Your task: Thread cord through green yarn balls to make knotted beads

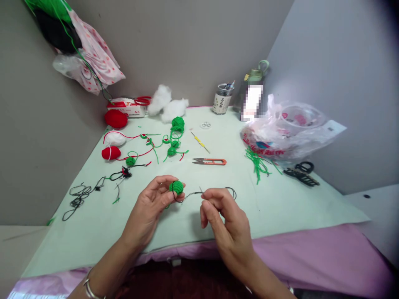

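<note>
My left hand [152,195] pinches a small green crocheted ball [176,187] between thumb and fingers above the table. A strand of black yarn [190,194] loops over the ball and stretches right to my right hand [226,220]. The right thumb and index finger are closed on a thin needle [201,189], its tip just showing above the fingertips. More black yarn curls out behind the right hand. Beyond both hands lies a pair of orange-handled thread snips [209,162], and farther back a yellow-handled crochet hook [200,142].
Green crocheted pieces [172,151], red yarn [111,153] and tangled black yarn [77,197] lie at left. White stuffing [168,106] sits at the back near a tissue box [126,109]. At right are a plastic bag [280,133], green yarn scraps [258,164] and a black hair claw [301,175].
</note>
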### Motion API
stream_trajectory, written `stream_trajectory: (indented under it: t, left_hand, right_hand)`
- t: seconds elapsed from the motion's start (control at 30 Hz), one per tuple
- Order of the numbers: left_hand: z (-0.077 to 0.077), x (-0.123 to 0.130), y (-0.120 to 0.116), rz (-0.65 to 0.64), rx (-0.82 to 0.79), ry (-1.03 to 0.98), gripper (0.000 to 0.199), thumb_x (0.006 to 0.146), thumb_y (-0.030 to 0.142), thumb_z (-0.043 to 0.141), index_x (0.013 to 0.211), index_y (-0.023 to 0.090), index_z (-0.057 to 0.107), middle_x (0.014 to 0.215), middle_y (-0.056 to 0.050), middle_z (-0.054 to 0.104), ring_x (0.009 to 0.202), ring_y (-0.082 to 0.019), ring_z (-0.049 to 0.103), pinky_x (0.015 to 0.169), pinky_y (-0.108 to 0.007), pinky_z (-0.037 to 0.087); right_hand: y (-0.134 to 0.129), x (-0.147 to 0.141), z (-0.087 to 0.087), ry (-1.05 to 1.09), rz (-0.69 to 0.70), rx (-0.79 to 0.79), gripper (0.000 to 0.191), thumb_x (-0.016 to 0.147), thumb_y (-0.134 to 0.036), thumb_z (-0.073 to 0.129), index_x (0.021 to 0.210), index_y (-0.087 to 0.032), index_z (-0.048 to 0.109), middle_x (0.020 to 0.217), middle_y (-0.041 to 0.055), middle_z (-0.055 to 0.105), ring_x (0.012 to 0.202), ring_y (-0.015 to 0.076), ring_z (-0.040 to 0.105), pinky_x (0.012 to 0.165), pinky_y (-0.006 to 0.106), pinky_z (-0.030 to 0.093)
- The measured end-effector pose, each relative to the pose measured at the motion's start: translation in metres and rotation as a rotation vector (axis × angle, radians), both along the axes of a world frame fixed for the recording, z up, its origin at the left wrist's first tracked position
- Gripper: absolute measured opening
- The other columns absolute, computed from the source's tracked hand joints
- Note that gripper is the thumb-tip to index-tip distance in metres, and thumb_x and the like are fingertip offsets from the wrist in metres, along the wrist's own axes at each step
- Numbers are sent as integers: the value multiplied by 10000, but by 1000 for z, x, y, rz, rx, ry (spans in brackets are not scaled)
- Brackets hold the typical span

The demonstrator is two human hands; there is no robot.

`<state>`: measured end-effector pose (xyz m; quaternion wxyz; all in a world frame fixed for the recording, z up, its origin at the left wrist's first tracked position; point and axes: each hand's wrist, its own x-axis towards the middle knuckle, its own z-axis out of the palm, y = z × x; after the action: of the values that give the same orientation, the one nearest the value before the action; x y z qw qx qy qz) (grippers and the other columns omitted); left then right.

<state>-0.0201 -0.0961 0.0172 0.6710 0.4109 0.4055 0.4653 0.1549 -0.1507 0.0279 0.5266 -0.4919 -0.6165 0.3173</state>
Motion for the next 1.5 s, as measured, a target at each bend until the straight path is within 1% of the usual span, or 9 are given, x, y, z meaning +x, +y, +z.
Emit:
stream_trajectory:
  t: [0.1, 0.2, 0.3, 0.73, 0.9, 1.03, 1.1, 1.27, 1.5]
  left_hand:
    - [1, 2, -1, 5, 11, -7, 226, 811, 255, 753, 1022, 236, 675, 949, 0, 708, 819, -137, 684, 832, -281, 540]
    - [-1, 2, 0, 10, 44, -4, 214, 796, 228, 768, 990, 228, 677, 945, 12, 694, 794, -117, 675, 803, -248, 535]
    - [-4, 2, 0, 2, 78, 8, 212, 793, 203, 771, 978, 223, 670, 869, 23, 684, 774, -105, 668, 778, -220, 528]
    - [-6, 2, -3, 14, 128, 79, 238, 781, 196, 789, 988, 215, 672, 863, 3, 703, 794, -121, 676, 774, -224, 542]
    - [-5, 2, -4, 49, 191, 91, 207, 770, 189, 795, 943, 225, 688, 910, 0, 693, 812, -124, 666, 770, -232, 543]
    - [-1, 4, -5, 116, 287, 147, 190, 745, 178, 808, 905, 218, 712, 934, -12, 676, 849, -136, 649, 760, -231, 543]
    - [0, 5, -6, 111, 305, 140, 182, 737, 173, 812, 887, 214, 717, 922, -14, 676, 839, -140, 650, 749, -233, 547]
    - [-4, 8, -9, 33, 184, 59, 180, 759, 178, 802, 900, 229, 702, 871, 12, 683, 789, -105, 650, 730, -192, 535]
    - [-6, 8, -9, 49, 124, 13, 197, 760, 188, 808, 915, 223, 692, 866, 13, 695, 771, -96, 651, 728, -184, 527]
  right_hand:
    - [3, 0, 3, -62, -48, 75, 109, 950, -151, 540, 897, -201, 621, 761, 3, 575, 681, 121, 546, 616, 254, 447]
    - [5, -1, 3, -84, -75, 117, 134, 909, -108, 585, 906, -205, 678, 797, 16, 570, 719, 130, 542, 637, 264, 450]
    - [4, -3, 1, -73, -35, 96, 146, 905, -92, 582, 919, -199, 680, 752, 4, 553, 680, 122, 529, 610, 257, 432]
    - [2, -7, -4, -97, 21, 25, 129, 913, -95, 562, 851, -176, 641, 731, -8, 522, 671, 106, 504, 622, 239, 390]
    - [1, -11, -5, -42, 31, 3, 124, 920, -107, 558, 842, -183, 616, 744, -15, 537, 685, 103, 489, 646, 235, 387]
    - [1, -13, -5, 53, 48, -84, 125, 928, -146, 567, 820, -188, 615, 739, -22, 536, 686, 102, 487, 630, 229, 382]
    - [2, -13, -6, 103, 59, -116, 123, 933, -170, 571, 823, -190, 621, 743, -21, 537, 690, 104, 494, 630, 231, 387]
    - [2, -16, -10, 168, 69, -85, 98, 942, -191, 578, 873, -208, 646, 772, -14, 555, 730, 116, 508, 664, 241, 404]
    - [-2, -11, -13, 123, 83, -63, 177, 955, -180, 569, 1044, -267, 695, 836, -2, 591, 776, 124, 527, 682, 245, 409]
